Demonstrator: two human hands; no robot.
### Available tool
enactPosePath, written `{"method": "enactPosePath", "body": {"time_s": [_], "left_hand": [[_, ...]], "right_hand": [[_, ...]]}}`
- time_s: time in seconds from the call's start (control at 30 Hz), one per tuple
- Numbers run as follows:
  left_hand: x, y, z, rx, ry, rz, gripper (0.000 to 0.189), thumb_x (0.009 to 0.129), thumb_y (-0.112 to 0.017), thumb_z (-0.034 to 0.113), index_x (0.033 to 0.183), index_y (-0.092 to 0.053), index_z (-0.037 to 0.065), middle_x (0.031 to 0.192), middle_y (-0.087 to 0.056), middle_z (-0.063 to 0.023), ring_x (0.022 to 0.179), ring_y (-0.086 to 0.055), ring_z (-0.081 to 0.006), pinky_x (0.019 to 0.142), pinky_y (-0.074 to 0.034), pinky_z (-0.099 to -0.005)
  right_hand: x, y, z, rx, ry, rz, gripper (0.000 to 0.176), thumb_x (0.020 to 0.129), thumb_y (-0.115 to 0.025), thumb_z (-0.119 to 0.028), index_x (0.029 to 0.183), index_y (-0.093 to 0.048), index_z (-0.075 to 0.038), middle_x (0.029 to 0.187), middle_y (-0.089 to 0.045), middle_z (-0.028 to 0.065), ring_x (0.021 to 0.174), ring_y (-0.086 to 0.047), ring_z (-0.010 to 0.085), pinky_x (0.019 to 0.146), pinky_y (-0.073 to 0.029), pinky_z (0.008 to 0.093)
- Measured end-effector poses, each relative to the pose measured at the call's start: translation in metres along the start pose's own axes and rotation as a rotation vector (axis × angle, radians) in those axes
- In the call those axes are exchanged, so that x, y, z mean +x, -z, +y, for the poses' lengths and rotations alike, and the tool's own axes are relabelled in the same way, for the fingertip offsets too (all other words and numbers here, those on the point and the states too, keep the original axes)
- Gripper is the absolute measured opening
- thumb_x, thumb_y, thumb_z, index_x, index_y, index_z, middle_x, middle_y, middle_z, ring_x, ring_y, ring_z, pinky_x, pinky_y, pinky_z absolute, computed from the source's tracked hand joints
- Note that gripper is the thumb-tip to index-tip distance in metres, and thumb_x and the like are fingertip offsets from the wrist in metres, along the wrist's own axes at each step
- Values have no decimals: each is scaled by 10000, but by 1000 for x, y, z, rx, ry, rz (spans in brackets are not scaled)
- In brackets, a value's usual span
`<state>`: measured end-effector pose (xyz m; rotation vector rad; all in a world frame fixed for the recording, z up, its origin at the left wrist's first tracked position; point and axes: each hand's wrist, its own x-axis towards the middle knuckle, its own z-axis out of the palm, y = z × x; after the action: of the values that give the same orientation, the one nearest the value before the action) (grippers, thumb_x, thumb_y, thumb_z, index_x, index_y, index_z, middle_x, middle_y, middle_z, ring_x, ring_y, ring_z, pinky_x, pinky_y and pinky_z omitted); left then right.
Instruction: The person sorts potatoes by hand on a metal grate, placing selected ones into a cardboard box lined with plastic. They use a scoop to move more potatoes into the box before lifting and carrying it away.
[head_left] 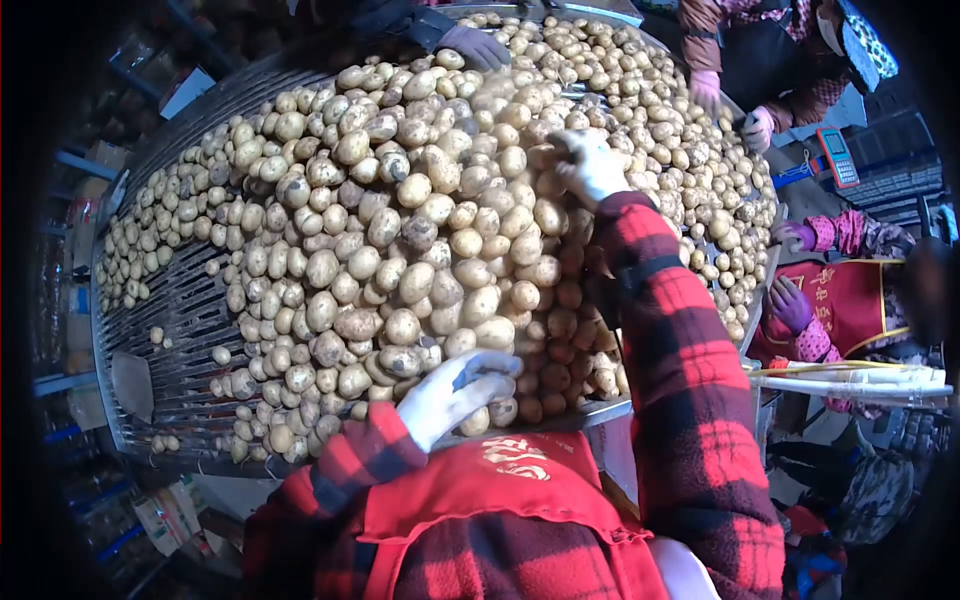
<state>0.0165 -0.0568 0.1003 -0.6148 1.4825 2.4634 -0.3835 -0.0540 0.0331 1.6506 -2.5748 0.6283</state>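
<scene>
Many loose potatoes (pixel 345 260) cover a large slatted metal table (pixel 185 320), heaped thickest in the middle. My left hand (pixel 460 392), in a white glove with grey patches, rests at the near edge of the heap. Its fingers stretch to the right over the potatoes, and I see none held in it. Farther out, my right hand (pixel 592 168), also white-gloved, reaches across the heap with its fingers apart and pointing left. Potatoes lie right by its fingertips, partly smeared by motion. Both my sleeves are red and black check.
A co-worker's gloved hand (pixel 474 46) is over the heap at the far side. Another person's pink-gloved hands (pixel 706 90) are at the upper right edge. A third person's purple-gloved hands (pixel 790 305) are at the right rim. A red-framed handheld device (pixel 838 158) hangs beyond it.
</scene>
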Motion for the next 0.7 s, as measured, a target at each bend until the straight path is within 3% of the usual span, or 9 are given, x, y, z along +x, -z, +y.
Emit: {"method": "enactPosePath", "body": {"time_s": [0.07, 0.1, 0.13, 0.2, 0.27, 0.43, 0.53, 0.6, 0.7], "left_hand": [[-6, 6, -5, -19, 35, 64, 422, 1058, -583, 307, 1367, -557, 21, 1285, -626, -76, 1178, -627, -176, 1027, -488, -329], [-10, 12, -6, -25, 55, 92, 414, 1049, -593, 302, 1353, -569, 22, 1277, -626, -76, 1157, -633, -178, 1015, -491, -333], [-8, 16, -5, -27, 67, 120, 405, 1040, -602, 297, 1338, -580, 23, 1270, -626, -77, 1135, -639, -180, 1004, -494, -338], [6, 18, 0, -144, 6, 122, 402, 1035, -621, 307, 1329, -589, 34, 1264, -636, -71, 1123, -644, -173, 981, -502, -337], [31, 18, 20, -129, -132, 161, 429, 1026, -654, 330, 1339, -590, 44, 1235, -666, -64, 1086, -656, -166, 954, -510, -334], [118, 41, 98, 260, -472, 327, 326, 1073, -580, 212, 1331, -601, 13, 1259, -668, -82, 1141, -649, -172, 1007, -495, -329], [142, 44, 120, 683, -526, 399, 291, 1065, -561, 150, 1311, -624, 9, 1255, -676, -70, 1134, -640, -164, 1021, -486, -320], [175, 52, 115, 719, -467, 338, 283, 1040, -576, 124, 1292, -646, 18, 1230, -693, -72, 1127, -635, -154, 1012, -491, -314], [223, 55, 117, 1219, -525, 310, 380, 1013, -570, 236, 1369, -613, 112, 1337, -647, -151, 1233, -614, -317, 1057, -480, -399]], "right_hand": [[3, 14, 25, 122, -370, 82, 287, 890, -675, -324, 1096, -730, -131, 1094, -714, 195, 1037, -685, 367, 913, -543, 468], [-8, 39, 38, 523, -471, -121, 237, 888, -672, -321, 994, -729, -116, 1053, -738, 181, 953, -710, 348, 837, -566, 456], [-26, 76, 2, 384, -485, -24, 233, 887, -668, -305, 940, -727, -86, 1038, -756, 172, 883, -725, 324, 778, -579, 438], [-45, 54, 12, 189, -71, -6, 231, 887, -676, -292, 982, -724, -87, 1054, -748, 160, 895, -729, 309, 770, -582, 435], [-58, 63, -42, -45, 179, -316, 230, 931, -638, -270, 1072, -728, -111, 1050, -730, 149, 915, -723, 326, 790, -578, 452], [-104, 21, -65, -231, 34, -197, 447, 896, -536, -70, 1295, -658, -230, 1078, -674, 144, 925, -691, 354, 767, -551, 515], [-129, 54, -49, -68, -167, -109, 627, 825, -675, -96, 1425, -545, -223, 1109, -684, 162, 926, -695, 381, 783, -564, 475], [-150, 54, -16, 85, -282, 52, 545, 898, -697, -228, 1415, -549, -141, 1078, -671, 172, 991, -675, 397, 833, -557, 491], [-165, 63, 3, 51, -370, 30, 570, 851, -723, -145, 1402, -576, -144, 1141, -651, 188, 1020, -672, 390, 840, -560, 489]]}}
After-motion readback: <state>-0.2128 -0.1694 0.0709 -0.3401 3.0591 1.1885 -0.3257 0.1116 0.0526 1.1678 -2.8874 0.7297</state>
